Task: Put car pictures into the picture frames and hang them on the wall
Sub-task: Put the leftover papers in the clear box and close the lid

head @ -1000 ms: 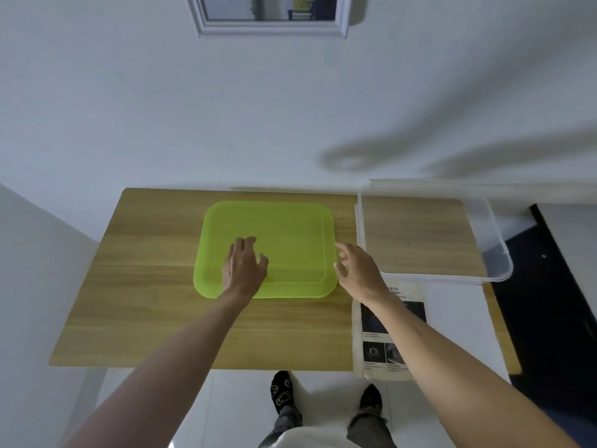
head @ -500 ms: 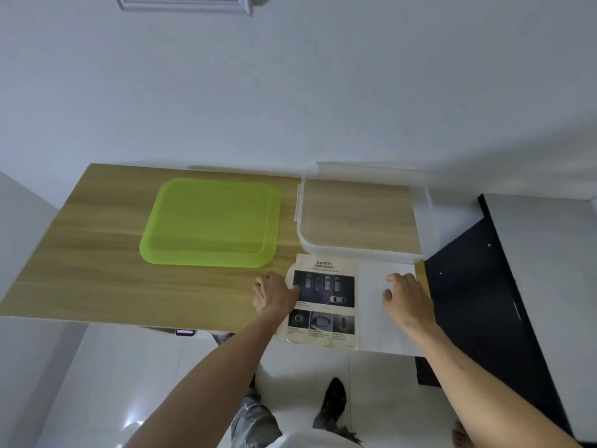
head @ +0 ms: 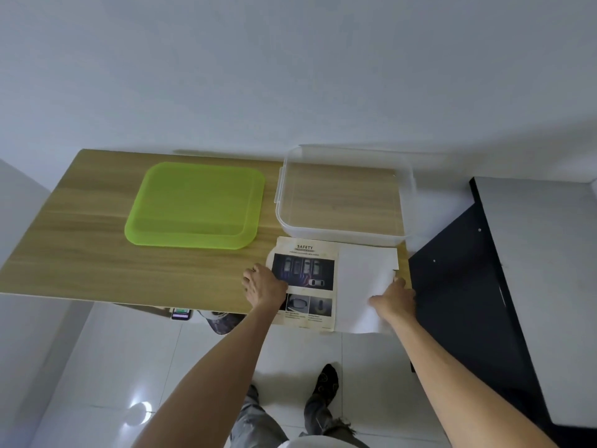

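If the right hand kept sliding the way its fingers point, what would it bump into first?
Probably the clear plastic box. The right hand points up the white sheet toward the box's near wall, though depth is uncertain.

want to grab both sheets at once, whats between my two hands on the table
In the head view, the car page and a white sheet lie between left hand and right hand.
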Motion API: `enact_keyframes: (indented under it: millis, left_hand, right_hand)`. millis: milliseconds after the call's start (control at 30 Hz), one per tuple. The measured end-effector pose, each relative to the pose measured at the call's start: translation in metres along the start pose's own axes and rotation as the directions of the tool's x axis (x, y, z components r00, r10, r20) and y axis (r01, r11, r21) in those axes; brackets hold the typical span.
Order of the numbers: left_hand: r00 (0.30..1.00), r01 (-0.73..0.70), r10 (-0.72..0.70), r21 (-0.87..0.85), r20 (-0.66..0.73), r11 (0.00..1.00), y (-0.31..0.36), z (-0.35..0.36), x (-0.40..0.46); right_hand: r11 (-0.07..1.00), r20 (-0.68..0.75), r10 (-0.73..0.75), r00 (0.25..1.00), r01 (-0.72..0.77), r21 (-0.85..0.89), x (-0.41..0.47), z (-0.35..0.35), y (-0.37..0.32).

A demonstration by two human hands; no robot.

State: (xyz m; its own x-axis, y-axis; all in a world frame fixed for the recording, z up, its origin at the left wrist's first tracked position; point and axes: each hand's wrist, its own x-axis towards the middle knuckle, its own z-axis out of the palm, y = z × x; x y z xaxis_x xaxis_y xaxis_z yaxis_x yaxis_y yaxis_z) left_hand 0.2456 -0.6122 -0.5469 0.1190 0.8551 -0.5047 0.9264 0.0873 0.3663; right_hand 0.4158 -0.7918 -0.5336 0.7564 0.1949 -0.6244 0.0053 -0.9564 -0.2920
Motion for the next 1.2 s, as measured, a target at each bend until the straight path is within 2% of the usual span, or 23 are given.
enact_keyframes:
  millis: [200, 333, 467, 567, 767, 933, 1200]
  left_hand:
    - [0.997, 0.071, -0.064, -0.193, 0.046, 0.979, -0.012, -0.001, 0.006]
    - [1.0, 0.012, -0.006, -0.223, 0.024, 0.975, -0.011, 0.0, 0.0]
    - [0.996, -0.037, 0.06, -0.31, 0.066, 0.95, -0.015, -0.004, -0.005]
    - [0.987, -0.037, 0.096, -0.399, 0.128, 0.916, -0.022, -0.012, -0.009]
    - [0.942, 0.077, 0.132, -0.582, 0.308, 0.81, -0.036, -0.028, -0.015]
    - [0.928, 0.121, 0.15, -0.656, 0.341, 0.745, -0.046, -0.038, -0.014]
    - [0.914, 0.11, 0.22, -0.728, 0.342, 0.676, -0.062, -0.066, -0.004]
  right_hand:
    - [0.993, 0.013, -0.026, 1.0, 0.025, 0.112, 0.003, -0.003, 0.012]
    - [0.987, 0.017, -0.047, 0.999, 0.043, 0.156, 0.007, -0.007, 0.016]
    - [0.964, 0.053, -0.01, 0.999, -0.004, 0.266, 0.009, -0.012, 0.02]
    - [0.948, 0.087, -0.017, 0.996, -0.011, 0.319, 0.015, -0.014, 0.028]
    - [0.872, 0.135, -0.09, 0.987, 0.013, 0.489, 0.01, -0.022, 0.035]
    - [0.858, 0.167, -0.133, 0.977, 0.029, 0.513, 0.005, -0.028, 0.041]
    - [0.808, 0.104, -0.163, 0.981, 0.073, 0.585, -0.015, -0.028, 0.03]
